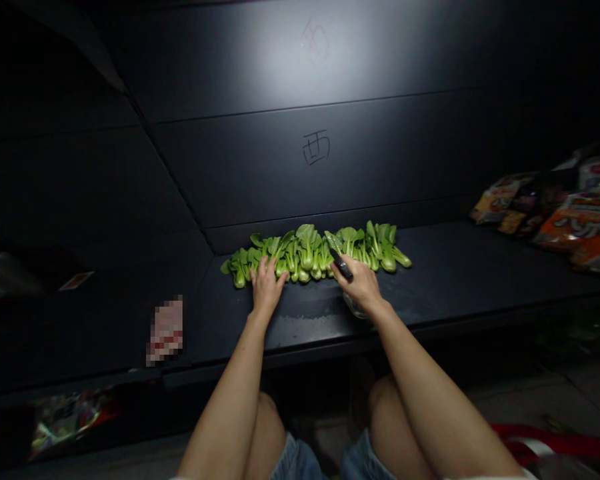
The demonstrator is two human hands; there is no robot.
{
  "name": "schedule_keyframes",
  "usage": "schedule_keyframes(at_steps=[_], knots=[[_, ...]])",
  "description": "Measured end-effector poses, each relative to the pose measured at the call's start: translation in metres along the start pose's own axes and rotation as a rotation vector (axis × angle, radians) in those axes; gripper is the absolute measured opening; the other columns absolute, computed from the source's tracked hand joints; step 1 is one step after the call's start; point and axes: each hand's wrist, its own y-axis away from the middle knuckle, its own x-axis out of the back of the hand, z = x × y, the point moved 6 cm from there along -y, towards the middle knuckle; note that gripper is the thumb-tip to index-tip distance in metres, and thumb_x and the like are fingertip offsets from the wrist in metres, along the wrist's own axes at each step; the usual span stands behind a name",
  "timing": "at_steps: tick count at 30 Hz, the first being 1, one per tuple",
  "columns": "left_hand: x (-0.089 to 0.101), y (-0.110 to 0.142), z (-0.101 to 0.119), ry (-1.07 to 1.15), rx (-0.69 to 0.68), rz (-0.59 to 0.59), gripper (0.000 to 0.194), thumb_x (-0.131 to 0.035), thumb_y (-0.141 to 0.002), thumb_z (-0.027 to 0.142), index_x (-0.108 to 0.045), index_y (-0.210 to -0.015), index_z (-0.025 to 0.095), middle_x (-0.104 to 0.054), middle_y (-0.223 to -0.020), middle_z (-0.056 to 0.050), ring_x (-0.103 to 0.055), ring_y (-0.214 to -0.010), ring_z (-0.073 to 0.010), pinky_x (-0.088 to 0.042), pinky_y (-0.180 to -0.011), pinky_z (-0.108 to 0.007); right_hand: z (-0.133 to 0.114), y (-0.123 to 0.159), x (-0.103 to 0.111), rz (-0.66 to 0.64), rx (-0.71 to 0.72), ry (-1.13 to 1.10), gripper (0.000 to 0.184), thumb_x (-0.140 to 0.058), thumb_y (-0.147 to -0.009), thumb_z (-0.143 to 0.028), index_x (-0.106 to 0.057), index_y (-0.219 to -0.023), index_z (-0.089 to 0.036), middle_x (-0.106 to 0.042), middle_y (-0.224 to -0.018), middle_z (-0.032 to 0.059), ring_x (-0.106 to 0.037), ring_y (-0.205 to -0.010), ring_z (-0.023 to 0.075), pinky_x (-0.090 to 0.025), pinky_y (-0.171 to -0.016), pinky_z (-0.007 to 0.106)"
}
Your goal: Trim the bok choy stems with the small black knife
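Note:
A long row of green bok choy lies along the back of a dark shelf, leaves toward the rear panel and pale stems toward me. My left hand rests at the front of the row, left of its middle, fingers spread against the stems. In my right hand is a spray bottle, its black head pointing at the leaves and part of its clear body showing under my palm. The rest of the bottle is hidden by the hand. Wet spots show on the shelf between my hands.
Colourful snack bags stand on the shelf at the right. A blurred-out card and a small card lie at the left. Behind the bok choy rises a dark back panel with handwritten characters. Packaged goods sit lower left.

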Motion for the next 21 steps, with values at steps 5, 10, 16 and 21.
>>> schedule_keyframes(at_steps=[5,10,16,21], knots=[[-0.001,0.0,0.002,0.004,-0.009,0.018,0.049,-0.055,-0.087,0.035,-0.051,-0.132,0.017,-0.048,-0.142,-0.018,-0.042,-0.135,-0.0315,-0.025,-0.114,-0.058,0.004,0.0,0.001,0.033,0.007,-0.009,0.033,-0.042,-0.093,-0.042,-0.065,-0.099,-0.02,-0.071,-0.087,0.0068,-0.063,-0.078,0.0197,-0.037,-0.066,0.025],[-0.002,-0.001,0.002,0.0,-0.012,0.011,0.049,-0.054,-0.088,0.036,-0.051,-0.132,0.017,-0.048,-0.142,-0.019,-0.042,-0.135,-0.0314,-0.025,-0.114,-0.057,0.008,0.001,0.005,0.048,-0.026,-0.005,0.033,-0.042,-0.092,-0.043,-0.066,-0.095,-0.021,-0.07,-0.085,0.0069,-0.063,-0.078,0.02,-0.037,-0.064,0.025],[-0.004,-0.001,0.004,-0.005,-0.022,0.012,0.05,-0.054,-0.088,0.037,-0.05,-0.134,0.018,-0.047,-0.143,-0.019,-0.042,-0.136,-0.0315,-0.025,-0.113,-0.058,0.013,0.003,0.008,0.049,-0.039,0.003,0.034,-0.042,-0.093,-0.045,-0.066,-0.097,-0.022,-0.071,-0.085,0.0062,-0.063,-0.077,0.0195,-0.036,-0.062,0.025],[-0.004,-0.001,0.006,-0.012,-0.019,0.0,0.05,-0.055,-0.087,0.036,-0.051,-0.133,0.017,-0.046,-0.143,-0.019,-0.041,-0.136,-0.0321,-0.025,-0.114,-0.058,0.016,0.003,0.011,0.055,-0.06,0.015,0.032,-0.043,-0.092,-0.044,-0.066,-0.096,-0.022,-0.071,-0.087,0.0064,-0.064,-0.079,0.02,-0.035,-0.062,0.025]])
